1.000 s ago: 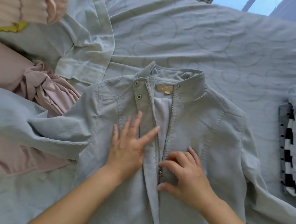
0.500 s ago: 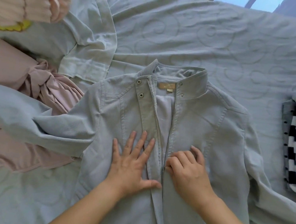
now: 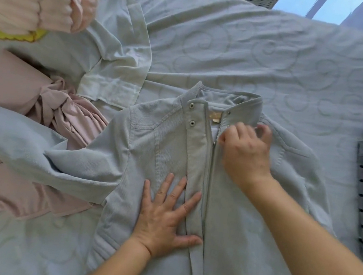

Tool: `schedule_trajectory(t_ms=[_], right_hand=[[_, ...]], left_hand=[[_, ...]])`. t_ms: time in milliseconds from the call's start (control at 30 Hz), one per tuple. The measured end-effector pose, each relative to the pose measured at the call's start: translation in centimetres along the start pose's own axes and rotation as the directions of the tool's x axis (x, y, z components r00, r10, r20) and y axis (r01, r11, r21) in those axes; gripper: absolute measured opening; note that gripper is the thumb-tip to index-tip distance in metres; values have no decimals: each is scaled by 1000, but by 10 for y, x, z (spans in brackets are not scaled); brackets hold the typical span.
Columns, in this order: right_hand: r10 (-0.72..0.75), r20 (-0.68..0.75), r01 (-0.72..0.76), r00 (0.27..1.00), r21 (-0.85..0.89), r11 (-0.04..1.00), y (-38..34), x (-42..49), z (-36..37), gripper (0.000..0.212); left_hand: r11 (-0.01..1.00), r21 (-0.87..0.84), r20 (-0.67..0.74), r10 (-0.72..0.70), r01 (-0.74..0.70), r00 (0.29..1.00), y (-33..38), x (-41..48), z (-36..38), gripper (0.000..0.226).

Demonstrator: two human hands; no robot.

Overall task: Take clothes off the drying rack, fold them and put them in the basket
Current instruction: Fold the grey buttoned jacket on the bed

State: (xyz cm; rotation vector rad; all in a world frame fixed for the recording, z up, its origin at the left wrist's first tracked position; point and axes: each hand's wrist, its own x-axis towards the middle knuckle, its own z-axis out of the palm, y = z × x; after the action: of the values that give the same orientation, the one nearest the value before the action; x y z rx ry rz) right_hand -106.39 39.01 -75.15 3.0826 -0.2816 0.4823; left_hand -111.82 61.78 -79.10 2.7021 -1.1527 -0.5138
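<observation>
Right hand [image 3: 246,151] risen to jacket [image 3: 146,146] collar, grip pinching zipper [image 3: 209,188]; left hand [image 3: 163,219] flat, fingers spread, pressing jacket

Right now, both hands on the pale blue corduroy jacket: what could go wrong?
1. The right hand pinches the metal zip near the collar; the snap-stud flap lies against its teeth and might snag.
2. The pale blue corduroy jacket's sleeve drapes over a crumpled pink garment; folding could drag that along.
3. The left hand presses flat on the lower front only, so the collar may skew.
</observation>
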Motion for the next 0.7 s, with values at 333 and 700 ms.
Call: schedule_trajectory(t_ms=[333,700], right_hand=[[47,166,-43,985,-28,999,19,85,-1,10],[58,167,-87,984,169,982,38,-71,-35,48]], left_hand=[[999,-30,-52,29,-30,998,-3,2,8,85],[971,-222,-116,-116,88,986,-1,-3,-4,63]])
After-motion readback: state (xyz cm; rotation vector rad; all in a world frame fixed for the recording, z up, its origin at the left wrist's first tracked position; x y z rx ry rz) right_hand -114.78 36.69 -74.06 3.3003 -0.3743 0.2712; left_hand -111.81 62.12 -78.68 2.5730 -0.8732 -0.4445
